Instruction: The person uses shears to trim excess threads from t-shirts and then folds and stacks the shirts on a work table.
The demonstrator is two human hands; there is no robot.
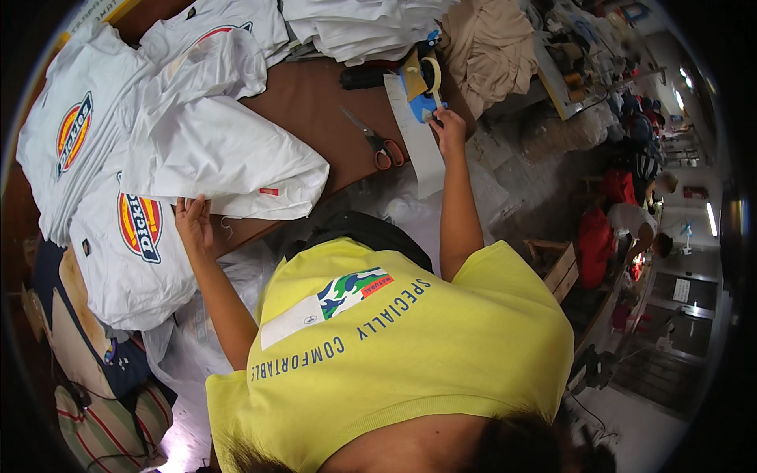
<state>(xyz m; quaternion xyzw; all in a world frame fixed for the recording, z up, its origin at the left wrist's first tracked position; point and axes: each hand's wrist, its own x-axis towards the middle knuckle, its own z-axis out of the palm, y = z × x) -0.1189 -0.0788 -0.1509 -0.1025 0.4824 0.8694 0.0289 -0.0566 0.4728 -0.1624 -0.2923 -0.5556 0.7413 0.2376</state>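
Observation:
My left hand [194, 224] grips the near hem of a white T-shirt [229, 158] spread on the brown table, its fingertips at the fabric edge. A small red tag sits near that shirt's corner, and a loose thread hangs below the hem. My right hand [449, 131] is at the table's right side, fingers pinched on the end of a strip of masking tape [436, 93]. The strip runs from a roll in a blue tape dispenser [422, 106]. Orange-handled scissors [383, 150] lie between my hands, beside a long white paper strip [418, 150].
White T-shirts with a coloured print [110, 118] are piled at the left, with more white fabric [363, 27] at the back. Beige cloth [489, 55] is heaped beyond the dispenser. A black object [367, 76] lies near the paper. Other people [631, 225] are at the far right.

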